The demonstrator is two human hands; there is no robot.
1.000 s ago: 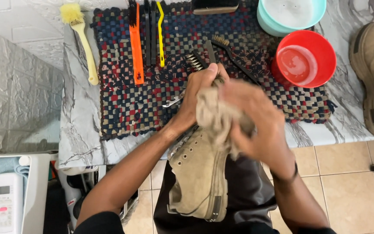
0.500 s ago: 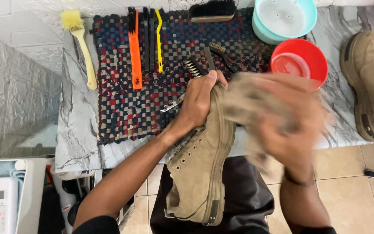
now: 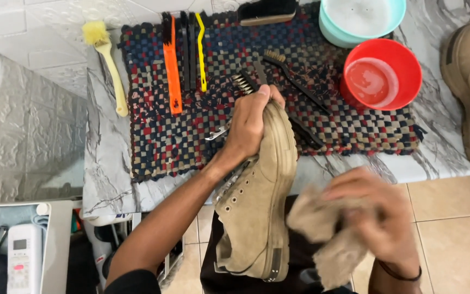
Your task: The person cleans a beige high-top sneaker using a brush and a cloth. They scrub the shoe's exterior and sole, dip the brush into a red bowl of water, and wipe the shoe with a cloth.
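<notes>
Red bowl point(image 3: 383, 76) on the desk point(image 3: 104, 163) has some cloudy soapy water in it, and the teal bowl point(image 3: 361, 19) behind it looks foamy but is cut off at the top. Left hand point(image 3: 251, 122) fingers are wrapped round the toe of the tan suede boot point(image 3: 259, 209), held over the lap. Right hand point(image 3: 379, 223) is blurry, fingers bunched on a beige cloth point(image 3: 327, 239).

Grey-veined marble counter point(image 3: 104, 179) runs across view, edge near tiled floor. Checked woven mat point(image 3: 159, 136) in dark blue, red, white lies on it. White embossed wall panels point(image 3: 23, 71) at left, upper one brighter, lower ones greyer. Beige floor tiles point(image 3: 452, 201) with pale grout at right. White remote point(image 3: 24, 260) lower left. Even, soft light.
</notes>
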